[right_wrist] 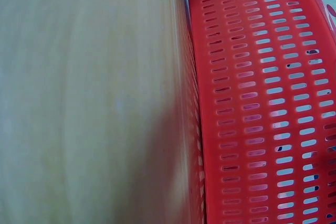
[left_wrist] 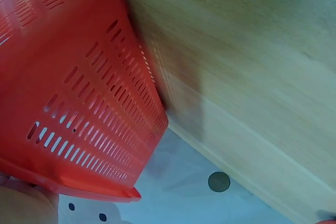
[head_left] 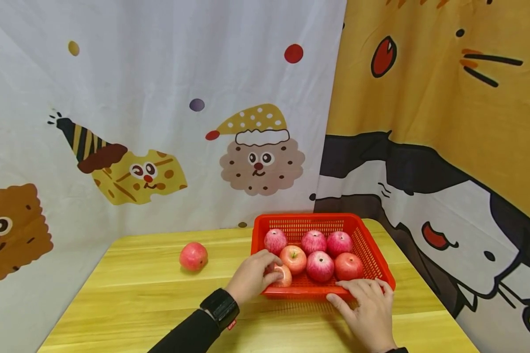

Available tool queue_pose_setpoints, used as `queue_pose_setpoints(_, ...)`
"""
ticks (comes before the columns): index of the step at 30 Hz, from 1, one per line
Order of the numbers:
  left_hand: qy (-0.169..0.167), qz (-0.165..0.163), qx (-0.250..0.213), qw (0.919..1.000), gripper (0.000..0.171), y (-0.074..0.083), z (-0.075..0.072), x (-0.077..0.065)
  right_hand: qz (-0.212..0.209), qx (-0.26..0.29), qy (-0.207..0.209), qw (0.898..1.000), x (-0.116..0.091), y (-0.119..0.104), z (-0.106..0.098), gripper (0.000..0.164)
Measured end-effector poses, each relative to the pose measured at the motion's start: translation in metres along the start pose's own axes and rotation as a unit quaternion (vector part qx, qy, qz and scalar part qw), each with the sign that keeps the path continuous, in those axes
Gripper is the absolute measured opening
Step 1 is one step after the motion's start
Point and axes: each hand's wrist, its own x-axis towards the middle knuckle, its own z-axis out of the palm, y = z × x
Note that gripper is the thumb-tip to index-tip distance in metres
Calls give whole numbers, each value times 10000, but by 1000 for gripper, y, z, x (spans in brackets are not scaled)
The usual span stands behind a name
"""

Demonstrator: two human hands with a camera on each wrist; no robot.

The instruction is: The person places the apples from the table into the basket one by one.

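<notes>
My left hand (head_left: 256, 275) reaches over the near left corner of a red plastic basket (head_left: 375, 255). Its thumb and fingers are curled round a pale red apple (head_left: 283, 277) just inside the rim, covering part of it. At the basket's near side, my right hand (head_left: 366, 306) grips the rim, fingers over the edge and thumb on the outer wall. Several more apples sit in the basket, among them a yellowish-red apple (head_left: 293, 259) and a dark pink apple (head_left: 320, 266). In the left wrist view, part of the left hand (left_wrist: 26, 203) shows beside the basket's slotted wall (left_wrist: 100, 93).
A single red apple (head_left: 193, 256) lies on the wooden table (head_left: 145, 299), left of the basket. Behind the table hangs a white curtain (head_left: 159, 73) with cartoon prints. A yellow patterned curtain (head_left: 424, 108) borders the right side, close to the basket.
</notes>
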Motion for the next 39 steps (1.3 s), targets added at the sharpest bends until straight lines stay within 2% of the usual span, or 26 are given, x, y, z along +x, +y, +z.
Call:
queue_pose_setpoints(5, 110, -198, -20, 9997, 36, -1, 1, -2, 118, -19, -104, 9999, 0, 0, -1, 39)
queue_pose_setpoints(9, 527, -214, 196, 9982, 54, -4, -2, -3, 184, -8, -182, 9997, 0, 0, -1, 40)
queue_pose_setpoints(12, 943, -355, 469, 9938, 59, -14, -6, -5, 213, -4, -227, 9995, 0, -2, -2, 40)
queue_pose_setpoints(15, 1268, -838, 726, 9857, 61, -31, -13, -8, 231, -9, -227, 9995, 1, -2, -2, 40)
queue_pose_setpoints(18, 1472, -1453, 1154, 9715, 66, -55, -26, -14, 222, 9, -197, 9996, 1, -1, -1, 39)
queue_pose_setpoints(21, 1432, -2167, 1666, 9512, 72, -82, -41, -24, 182, 18, -126, 9998, 0, 0, 0, 39)
queue_pose_setpoints(23, 1277, -2552, 1943, 9385, 74, -99, -49, -33, 140, 15, -73, 9999, -1, 1, 0, 39)
queue_pose_setpoints(26, 906, -2963, 2057, 9283, 70, -117, -58, -48, 77, 16, 20, 10000, -1, 1, 1, 39)
queue_pose_setpoints(29, 655, -3029, 2027, 9289, 60, -127, -62, -57, 46, 19, 74, 10000, -1, 1, 0, 39)
queue_pose_setpoints(33, 677, -2861, 2016, 9343, 56, -133, -64, -63, 14, 35, 138, 9999, 0, 0, -1, 39)
queue_pose_setpoints(36, 737, -2910, 1872, 9353, 59, -137, -64, -67, 1, 27, 147, 9999, 1, 0, 0, 39)
queue_pose_setpoints(39, 759, -3162, 1569, 9325, 67, -140, -65, -72, -11, 9, 120, 9999, 0, 0, 1, 39)
